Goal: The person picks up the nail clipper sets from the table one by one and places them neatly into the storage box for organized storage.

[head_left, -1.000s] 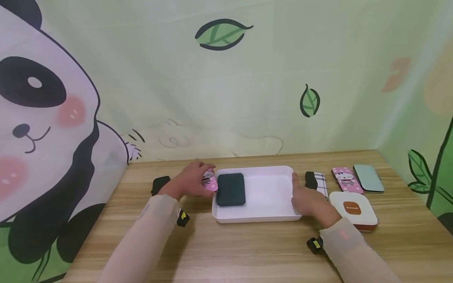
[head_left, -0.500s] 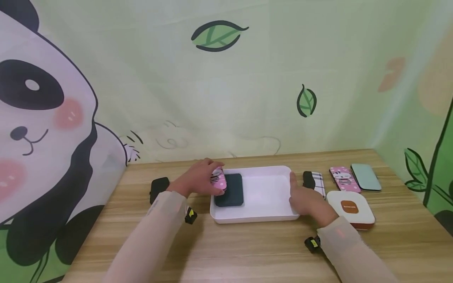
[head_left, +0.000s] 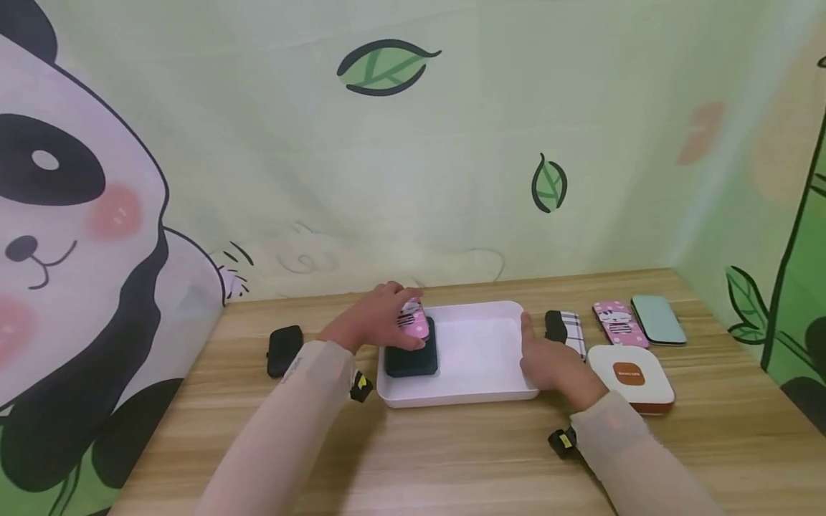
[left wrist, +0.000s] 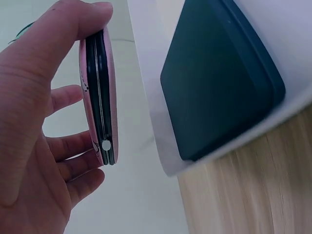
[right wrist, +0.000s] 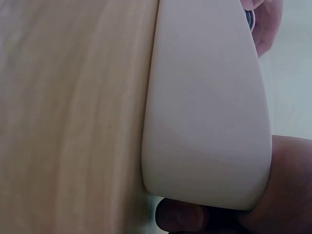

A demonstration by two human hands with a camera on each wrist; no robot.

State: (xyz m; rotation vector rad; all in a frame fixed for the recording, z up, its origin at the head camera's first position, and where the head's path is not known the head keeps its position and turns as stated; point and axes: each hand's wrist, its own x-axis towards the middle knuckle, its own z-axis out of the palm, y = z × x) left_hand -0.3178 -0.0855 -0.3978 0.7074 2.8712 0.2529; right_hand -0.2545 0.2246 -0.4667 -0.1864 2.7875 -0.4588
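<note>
My left hand [head_left: 377,315] holds a slim pink patterned case [head_left: 414,322] above the left end of a white tray [head_left: 480,355]. In the left wrist view the thumb presses one end of this pink case [left wrist: 111,97], and the fingers lie against its side. Its dark seam and a small white clasp show there. A dark green rounded case [head_left: 409,362] lies in the tray, partly covered by the left hand. My right hand [head_left: 551,362] grips the tray's right end. A curled finger shows against the tray's end wall [right wrist: 209,122] in the right wrist view.
To the right lie a black-and-white plaid case [head_left: 571,331], another pink case [head_left: 621,324], a pale green case [head_left: 658,319] and a white box with a brown label [head_left: 631,373]. A black case [head_left: 285,350] lies left of the tray. A printed cloth [head_left: 452,179] hangs behind the table.
The left hand has carried the pink case to the right, from beside the tray's left edge to over the dark green case. The right hand has stayed at the tray's right end.
</note>
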